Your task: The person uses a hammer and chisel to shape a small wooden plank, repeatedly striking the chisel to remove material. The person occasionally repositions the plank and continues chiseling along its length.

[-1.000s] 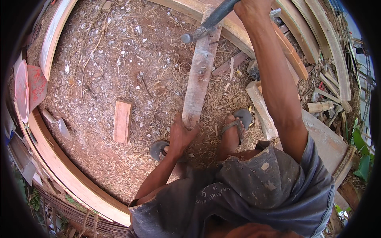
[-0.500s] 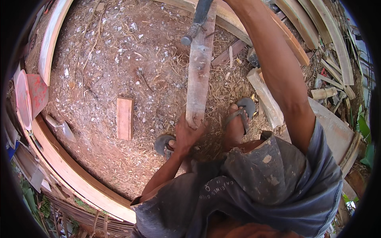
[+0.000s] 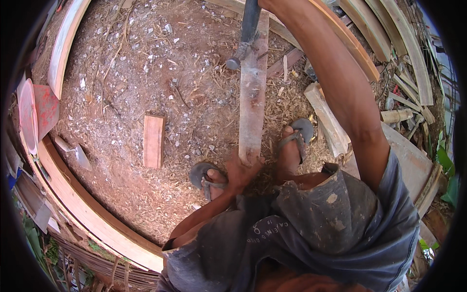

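My left hand [image 3: 242, 171] is closed around the near end of a long, worn wooden board [image 3: 251, 104], between my feet. Away from me the board runs up to the top edge of the view. Over its far part lies a hammer [image 3: 250, 24] with a dark handle, its round striking face just past the board's left edge. My right hand [image 3: 269, 4] is at the handle, mostly cut off by the top edge; its fingers are largely hidden. A nail or similar small piece beside the hammer head is too unclear to name.
A short wood block [image 3: 153, 142] lies on the chip-strewn ground at left. Beyond it are a trowel [image 3: 77, 152], a red-marked pan-like piece [image 3: 36, 114] and long timber edging [image 3: 97, 219]. More planks [image 3: 367, 29] and scrap wood [image 3: 399, 114] lie at right, near my sandalled foot [image 3: 292, 143].
The board's near end and my left hand have shifted right and toward me. The hammer has moved slightly right and nearer, with its handle more upright in the view.
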Tool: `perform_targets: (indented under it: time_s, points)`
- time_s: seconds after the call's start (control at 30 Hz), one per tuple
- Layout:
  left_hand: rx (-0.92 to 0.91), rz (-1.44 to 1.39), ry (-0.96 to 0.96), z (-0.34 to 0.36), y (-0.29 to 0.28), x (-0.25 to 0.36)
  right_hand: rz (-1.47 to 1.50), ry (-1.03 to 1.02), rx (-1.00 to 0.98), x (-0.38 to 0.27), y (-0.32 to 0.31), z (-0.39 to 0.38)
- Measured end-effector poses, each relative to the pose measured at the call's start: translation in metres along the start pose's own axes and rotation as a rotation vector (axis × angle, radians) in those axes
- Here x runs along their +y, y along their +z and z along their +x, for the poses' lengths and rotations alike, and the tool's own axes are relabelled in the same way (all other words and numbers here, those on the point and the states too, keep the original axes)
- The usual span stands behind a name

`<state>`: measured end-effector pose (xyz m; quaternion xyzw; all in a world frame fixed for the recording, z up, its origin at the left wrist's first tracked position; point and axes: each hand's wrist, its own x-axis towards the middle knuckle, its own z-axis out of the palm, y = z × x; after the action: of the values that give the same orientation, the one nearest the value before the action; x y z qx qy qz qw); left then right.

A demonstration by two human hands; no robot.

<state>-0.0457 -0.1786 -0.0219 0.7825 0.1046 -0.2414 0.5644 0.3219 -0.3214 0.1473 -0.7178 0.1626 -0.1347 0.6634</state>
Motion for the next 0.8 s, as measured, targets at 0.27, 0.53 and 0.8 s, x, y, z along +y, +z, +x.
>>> perform_targets:
  time_s: [0.27, 0.53, 0.8]
  points:
    - [-0.022, -0.059, -0.017, -0.007, -0.004, -0.007, -0.152, -0.088, 0.068, 0.02, 0.006, -0.017]
    - [-0.268, 0.17, -0.148, -0.005, -0.002, -0.005, -0.098, 0.165, -0.2, 0.012, 0.023, -0.044]
    - [-0.24, 0.327, -0.021, 0.005, 0.01, -0.005, -0.204, 0.068, -0.36, -0.04, 0.068, -0.062]
